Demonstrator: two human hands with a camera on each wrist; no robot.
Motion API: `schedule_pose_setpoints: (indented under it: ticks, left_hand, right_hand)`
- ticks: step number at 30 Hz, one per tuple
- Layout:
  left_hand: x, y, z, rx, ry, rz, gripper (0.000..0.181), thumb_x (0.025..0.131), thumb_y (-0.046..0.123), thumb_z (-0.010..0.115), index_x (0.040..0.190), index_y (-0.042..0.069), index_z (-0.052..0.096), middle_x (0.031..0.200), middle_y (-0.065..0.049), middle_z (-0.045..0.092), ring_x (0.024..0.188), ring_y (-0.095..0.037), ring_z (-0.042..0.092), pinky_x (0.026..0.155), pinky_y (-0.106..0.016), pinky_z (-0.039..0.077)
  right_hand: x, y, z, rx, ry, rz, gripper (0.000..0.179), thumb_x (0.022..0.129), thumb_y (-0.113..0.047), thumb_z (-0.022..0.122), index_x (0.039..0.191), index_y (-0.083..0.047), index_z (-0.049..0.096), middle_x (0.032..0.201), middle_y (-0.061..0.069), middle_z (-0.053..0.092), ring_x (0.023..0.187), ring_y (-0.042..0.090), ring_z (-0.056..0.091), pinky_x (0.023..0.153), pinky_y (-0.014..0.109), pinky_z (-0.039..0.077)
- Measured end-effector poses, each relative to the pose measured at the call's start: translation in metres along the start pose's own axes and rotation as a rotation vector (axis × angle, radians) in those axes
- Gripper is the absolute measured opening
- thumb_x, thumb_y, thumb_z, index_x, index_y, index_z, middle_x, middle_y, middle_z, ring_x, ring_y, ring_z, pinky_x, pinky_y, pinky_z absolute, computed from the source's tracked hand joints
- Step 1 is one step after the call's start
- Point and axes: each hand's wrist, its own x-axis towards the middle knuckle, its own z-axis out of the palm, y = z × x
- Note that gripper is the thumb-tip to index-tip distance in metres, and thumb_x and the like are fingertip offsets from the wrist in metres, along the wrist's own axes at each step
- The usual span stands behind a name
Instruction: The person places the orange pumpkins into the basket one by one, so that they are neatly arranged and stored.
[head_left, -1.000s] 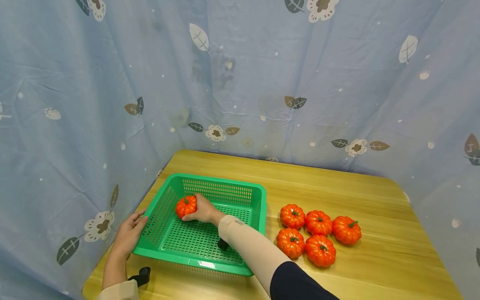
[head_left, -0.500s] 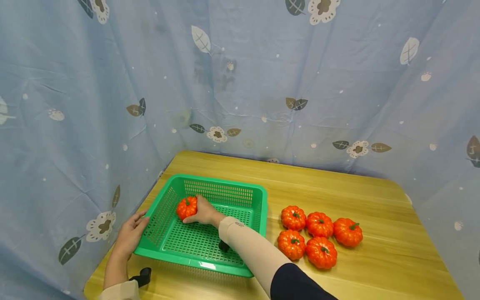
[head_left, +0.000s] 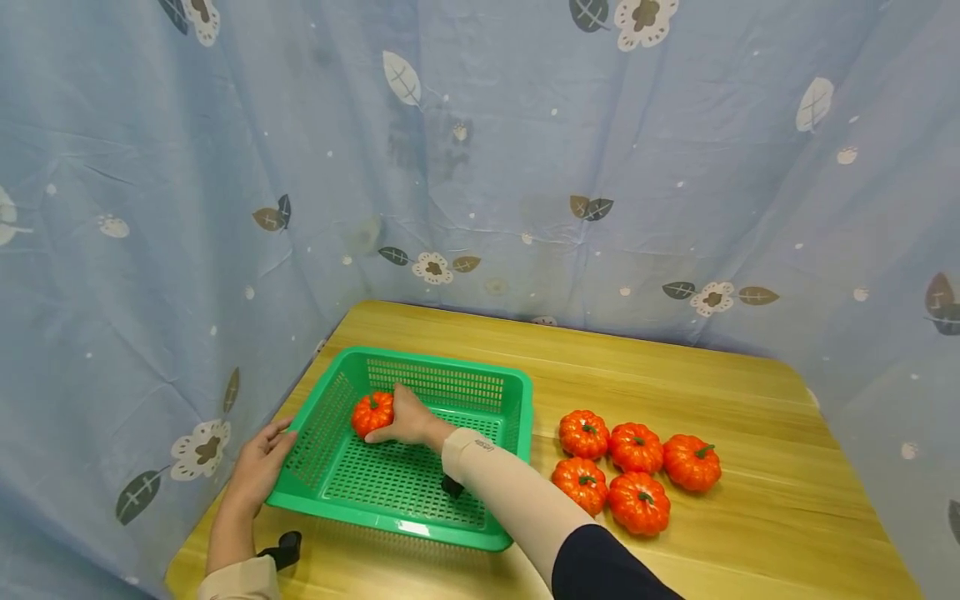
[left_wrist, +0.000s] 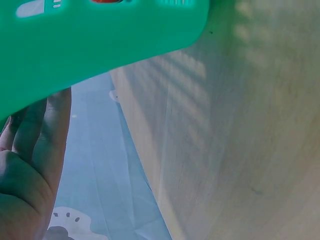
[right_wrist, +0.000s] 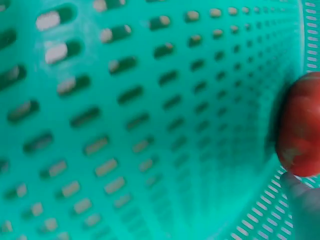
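A small orange-red pumpkin (head_left: pixel 372 415) sits in the far left part of a green perforated basket (head_left: pixel 390 525). My right hand (head_left: pixel 411 419) is at the pumpkin's right side, its fingers spread and the thumb low at the near side. In the right wrist view the thumb tip (right_wrist: pixel 295 187) meets the lower edge of the pumpkin (right_wrist: pixel 302 127); the other fingers are out of that view. At the basket's left end, my left hand (head_left: pixel 258 467) touches the rim from outside. Straight fingers (left_wrist: pixel 52 117) reach up behind the rim in the left wrist view, their tips hidden.
Several more pumpkins (head_left: pixel 639 503) lie grouped on the wooden table (head_left: pixel 765 467) right of the basket. A patterned blue curtain (head_left: pixel 525 167) hangs behind and to the left. Black straps (head_left: pixel 283 550) are worn near both wrists.
The right fingers have spread and lifted slightly, and the right forearm has shifted a little to the right. The pumpkin, the basket and the left hand stay in place.
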Motion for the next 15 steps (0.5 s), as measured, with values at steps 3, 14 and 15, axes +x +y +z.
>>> schedule_pose_setpoints:
  ticks: [3, 14, 15]
  left_hand:
    - [0.0, -0.001, 0.0, 0.004, 0.0, -0.007, 0.066, 0.102, 0.045, 0.035, 0.151, 0.003, 0.02, 0.145, -0.035, 0.03, 0.129, -0.049, 0.035, 0.101, -0.061, 0.034]
    - [0.002, 0.0, 0.0, 0.034, -0.007, -0.01, 0.067, 0.102, 0.046, 0.034, 0.151, 0.003, 0.021, 0.144, -0.034, 0.034, 0.125, -0.047, 0.041, 0.096, -0.056, 0.041]
    - [0.002, 0.0, 0.0, 0.042, -0.005, -0.005, 0.066, 0.102, 0.045, 0.033, 0.15, 0.002, 0.022, 0.143, -0.034, 0.036, 0.123, -0.046, 0.043, 0.094, -0.052, 0.043]
  right_hand:
    - [-0.003, -0.004, -0.009, -0.028, -0.012, -0.009, 0.106, 0.079, -0.044, 0.075, 0.15, 0.004, 0.013, 0.15, 0.018, 0.03, 0.133, 0.026, 0.039, 0.105, 0.032, 0.04]
    - [-0.027, -0.017, -0.066, -0.02, -0.047, -0.008, 0.106, 0.083, -0.051, 0.069, 0.152, 0.001, 0.006, 0.158, 0.018, 0.01, 0.145, 0.028, 0.017, 0.115, 0.039, 0.026]
    - [-0.03, -0.017, -0.073, -0.006, -0.044, -0.012, 0.106, 0.083, -0.05, 0.069, 0.152, 0.0, 0.006, 0.158, 0.017, 0.01, 0.145, 0.028, 0.017, 0.115, 0.04, 0.026]
